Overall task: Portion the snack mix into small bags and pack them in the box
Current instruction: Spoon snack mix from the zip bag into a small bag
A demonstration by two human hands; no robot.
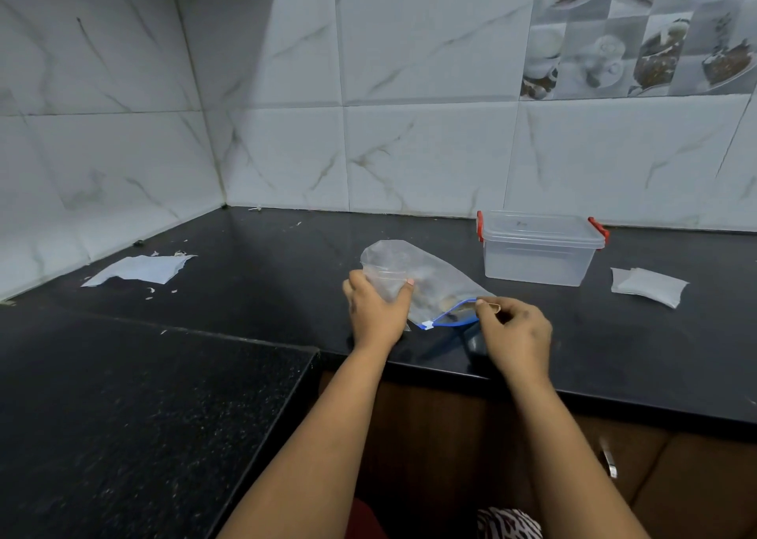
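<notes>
— How did the bag (426,280) look?
— Clear plastic, crumpled, with a blue zip edge and brownish mix dim inside. It lay on the dark tabletop (266,276), left of the lidded clear box (538,251).
— And the hands?
— The left hand (377,313) gripped its body; the right hand (514,333) pinched the zip edge.

home kitchen | black granite counter (205,358) | marble-look wall tiles (409,149) | food-print tiles (639,30)
</notes>
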